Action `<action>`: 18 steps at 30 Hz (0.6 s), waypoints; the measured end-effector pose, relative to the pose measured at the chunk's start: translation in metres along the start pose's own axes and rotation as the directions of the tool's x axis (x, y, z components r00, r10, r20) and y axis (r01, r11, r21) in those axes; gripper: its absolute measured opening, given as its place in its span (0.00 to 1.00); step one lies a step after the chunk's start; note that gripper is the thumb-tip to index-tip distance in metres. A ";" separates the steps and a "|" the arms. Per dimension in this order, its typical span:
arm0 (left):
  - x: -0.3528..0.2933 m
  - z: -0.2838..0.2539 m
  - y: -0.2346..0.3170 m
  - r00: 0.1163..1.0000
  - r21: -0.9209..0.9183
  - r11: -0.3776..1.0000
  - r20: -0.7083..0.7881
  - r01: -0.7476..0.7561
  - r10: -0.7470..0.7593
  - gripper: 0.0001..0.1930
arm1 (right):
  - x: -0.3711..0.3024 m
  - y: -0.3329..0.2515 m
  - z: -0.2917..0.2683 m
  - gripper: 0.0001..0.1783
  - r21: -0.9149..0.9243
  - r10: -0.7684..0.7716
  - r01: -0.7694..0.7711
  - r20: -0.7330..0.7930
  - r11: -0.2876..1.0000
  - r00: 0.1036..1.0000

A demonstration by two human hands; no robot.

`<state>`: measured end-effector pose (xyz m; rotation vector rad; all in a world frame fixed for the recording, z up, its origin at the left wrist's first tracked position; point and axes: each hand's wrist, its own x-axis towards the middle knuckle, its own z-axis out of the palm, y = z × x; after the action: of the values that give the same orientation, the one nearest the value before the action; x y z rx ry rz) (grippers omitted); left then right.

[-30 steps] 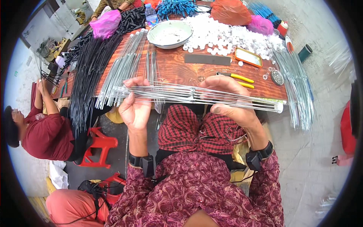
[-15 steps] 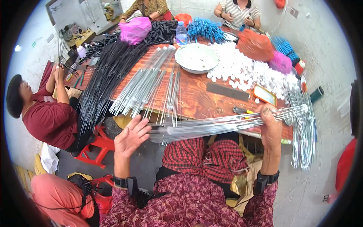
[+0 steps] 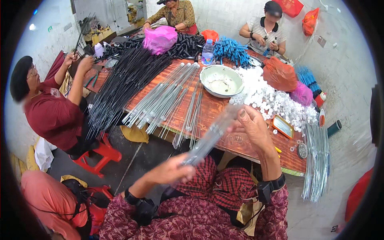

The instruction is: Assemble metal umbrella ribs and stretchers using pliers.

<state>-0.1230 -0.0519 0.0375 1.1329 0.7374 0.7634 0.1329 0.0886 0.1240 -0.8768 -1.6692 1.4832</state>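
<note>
A blurred bundle of thin metal rods (image 3: pixel 212 136) slants up from lower left to upper right over the table's near edge. My left hand (image 3: pixel 174 170) is closed round its lower end, its fingers smeared by motion. Near the upper end, my right hand (image 3: pixel 256 124) grips the rods, the thumb lying across them. Left of the bundle, more silver metal rods with pale round ends (image 3: pixel 162 102) lie fanned out on the wooden table (image 3: pixel 140 90), their near ends jutting over its edge. Beyond my right hand spreads a heap of small white plastic caps (image 3: pixel 276 94).
A pale bowl (image 3: pixel 222 80), a water bottle (image 3: pixel 207 52) and blue parts (image 3: pixel 231 51) stand farther back. Long black rods (image 3: pixel 124 86) cover the left side. More silver rods (image 3: pixel 317 160) hang over the right edge. A co-worker (image 3: pixel 56 108) sits at left; two people work across the table.
My left hand, open beside the bundle before, has closed on its lower end. The bundle has swung from nearly level to steeply slanted. The co-worker at left has raised a hand.
</note>
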 end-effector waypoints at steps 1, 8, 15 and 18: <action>-0.006 -0.009 0.012 0.993 0.106 0.994 -0.113 -0.004 0.016 0.26 | 0.001 0.004 0.004 0.33 0.032 -0.021 0.022 -0.018 0.999 1.000; -0.014 -0.129 0.066 0.703 0.935 0.324 -0.326 0.142 0.632 0.25 | -0.019 0.046 -0.007 0.19 0.036 0.215 -0.215 0.006 0.976 0.977; 0.023 -0.190 0.066 0.739 0.935 0.231 -0.353 0.267 0.573 0.23 | -0.038 0.084 -0.022 0.19 0.010 0.316 -0.317 0.037 0.948 0.948; 0.031 -0.201 0.046 0.809 0.946 0.190 -0.324 0.264 0.490 0.21 | -0.045 0.084 -0.023 0.19 -0.045 0.358 -0.356 0.038 0.933 0.933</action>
<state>-0.2795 0.0859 0.0264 2.2356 1.8985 0.7398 0.1773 0.0698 0.0384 -1.2270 -1.6351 1.7262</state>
